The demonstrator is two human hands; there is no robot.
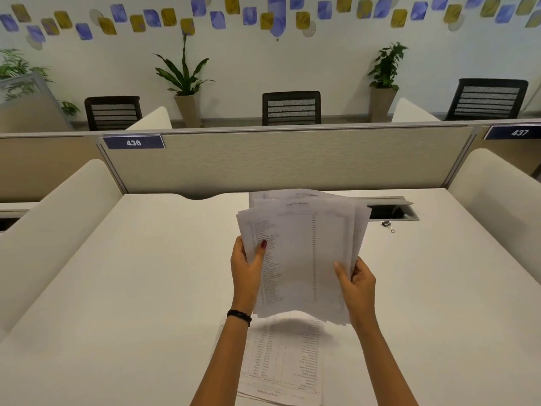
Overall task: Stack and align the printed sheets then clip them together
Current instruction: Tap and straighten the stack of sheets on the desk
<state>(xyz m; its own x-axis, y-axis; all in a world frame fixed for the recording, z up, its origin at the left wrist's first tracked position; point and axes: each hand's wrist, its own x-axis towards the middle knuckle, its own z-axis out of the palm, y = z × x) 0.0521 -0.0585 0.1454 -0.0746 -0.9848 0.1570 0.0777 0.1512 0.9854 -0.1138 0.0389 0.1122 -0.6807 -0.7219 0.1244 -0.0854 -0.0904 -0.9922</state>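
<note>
A fanned, uneven bundle of printed sheets (304, 253) is held up above the white desk (146, 273). My left hand (247, 268) grips its left edge, thumb on the front page. My right hand (357, 284) grips the lower right edge. The sheets' top edges are spread apart and not aligned. Another printed sheet (282, 361) lies flat on the desk under my forearms, near the front edge. A small black binder clip (388, 225) lies on the desk to the right of the bundle, apart from both hands.
An open cable hatch (390, 212) sits in the desk just behind the clip. A beige partition (278, 159) labelled 436 closes the back, and padded side dividers (58, 212) flank the desk. Chairs and potted plants stand beyond.
</note>
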